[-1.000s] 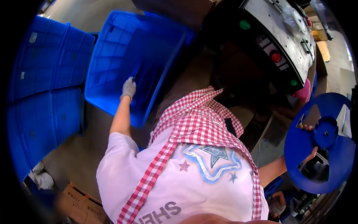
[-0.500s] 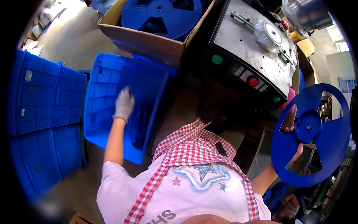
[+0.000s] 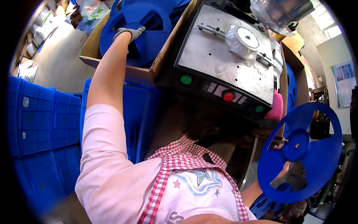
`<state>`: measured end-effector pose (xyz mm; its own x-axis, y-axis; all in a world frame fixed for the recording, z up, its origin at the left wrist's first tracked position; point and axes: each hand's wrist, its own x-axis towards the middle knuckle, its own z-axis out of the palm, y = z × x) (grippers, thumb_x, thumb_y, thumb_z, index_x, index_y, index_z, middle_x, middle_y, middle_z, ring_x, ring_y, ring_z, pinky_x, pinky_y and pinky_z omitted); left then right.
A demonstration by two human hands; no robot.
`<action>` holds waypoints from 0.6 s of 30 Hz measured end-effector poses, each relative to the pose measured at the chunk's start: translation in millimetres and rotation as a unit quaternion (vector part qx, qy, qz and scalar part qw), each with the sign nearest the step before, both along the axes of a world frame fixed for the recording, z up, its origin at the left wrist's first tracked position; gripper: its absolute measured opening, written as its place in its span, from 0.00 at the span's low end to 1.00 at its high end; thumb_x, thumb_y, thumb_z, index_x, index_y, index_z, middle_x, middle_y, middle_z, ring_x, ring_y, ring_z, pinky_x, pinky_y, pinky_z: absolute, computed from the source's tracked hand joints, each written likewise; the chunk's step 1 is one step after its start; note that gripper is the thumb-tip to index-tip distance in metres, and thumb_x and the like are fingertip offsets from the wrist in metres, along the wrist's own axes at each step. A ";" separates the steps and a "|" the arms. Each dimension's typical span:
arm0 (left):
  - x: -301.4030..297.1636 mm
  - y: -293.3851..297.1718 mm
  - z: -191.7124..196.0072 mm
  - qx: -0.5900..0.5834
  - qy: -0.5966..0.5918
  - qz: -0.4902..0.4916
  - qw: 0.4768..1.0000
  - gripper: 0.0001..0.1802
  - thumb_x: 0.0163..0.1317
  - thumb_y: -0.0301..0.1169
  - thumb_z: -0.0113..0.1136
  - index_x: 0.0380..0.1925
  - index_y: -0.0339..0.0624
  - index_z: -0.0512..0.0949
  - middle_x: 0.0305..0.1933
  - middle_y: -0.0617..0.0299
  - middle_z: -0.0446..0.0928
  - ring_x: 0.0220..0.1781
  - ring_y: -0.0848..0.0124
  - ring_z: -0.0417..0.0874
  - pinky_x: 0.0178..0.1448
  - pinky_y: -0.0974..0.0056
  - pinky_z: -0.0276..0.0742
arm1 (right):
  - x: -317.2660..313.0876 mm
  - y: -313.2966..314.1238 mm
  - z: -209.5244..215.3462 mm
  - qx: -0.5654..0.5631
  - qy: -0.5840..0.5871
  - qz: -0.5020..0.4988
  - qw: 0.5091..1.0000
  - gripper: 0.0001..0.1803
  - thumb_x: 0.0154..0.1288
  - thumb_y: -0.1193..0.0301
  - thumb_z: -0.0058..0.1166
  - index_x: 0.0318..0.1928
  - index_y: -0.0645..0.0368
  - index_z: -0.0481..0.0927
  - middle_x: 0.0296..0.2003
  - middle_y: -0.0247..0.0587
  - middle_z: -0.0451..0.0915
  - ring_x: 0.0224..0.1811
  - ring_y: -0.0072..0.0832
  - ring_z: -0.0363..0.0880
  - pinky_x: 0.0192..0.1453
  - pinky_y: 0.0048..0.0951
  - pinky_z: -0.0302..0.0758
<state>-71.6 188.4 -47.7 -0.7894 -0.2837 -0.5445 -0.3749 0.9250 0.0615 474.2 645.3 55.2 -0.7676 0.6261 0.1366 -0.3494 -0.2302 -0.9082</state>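
Observation:
My left hand point(image 3: 129, 33), in a pale work glove, reaches over the blue plastic reel disc point(image 3: 151, 43) at the top of the cardboard box. Its visible fingers are spread apart and lie against the disc near the hub; the wrist hides part of the hand. At the far right, my bare right hand point(image 3: 285, 168) holds another blue reel disc point(image 3: 320, 153) upright by its raised hub. This disc has large cutouts, and fingers show through them.
The cardboard box point(image 3: 140, 72) stands beside a flat-topped metal machine point(image 3: 209, 41) with green and red buttons. Below my left arm is a blue crate point(image 3: 143, 112). Stacked blue crates point(image 3: 35, 123) line the left. A second cardboard box point(image 3: 298, 86) stands right of the machine.
My left hand has moved from above the blue crate up and forward to the reel disc in the cardboard box. My right hand still holds its disc. The view has shifted.

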 end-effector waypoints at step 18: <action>110.7 14.8 128.4 0.478 0.362 -0.032 0.800 0.30 0.63 0.44 0.58 0.58 0.38 0.62 0.43 0.54 0.78 0.37 0.65 0.81 0.41 0.64 0.78 | -28.7 -49.4 32.8 -0.247 0.100 0.198 0.943 0.31 0.69 0.54 0.41 0.66 0.58 0.61 0.45 0.50 0.72 0.44 0.40 0.74 0.53 0.36 0.73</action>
<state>39.0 203.3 80.7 -0.9921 0.0431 0.1177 0.1254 0.3417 0.9314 445.5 595.8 88.0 -0.9447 0.3204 0.0704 -0.3000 -0.7569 -0.5806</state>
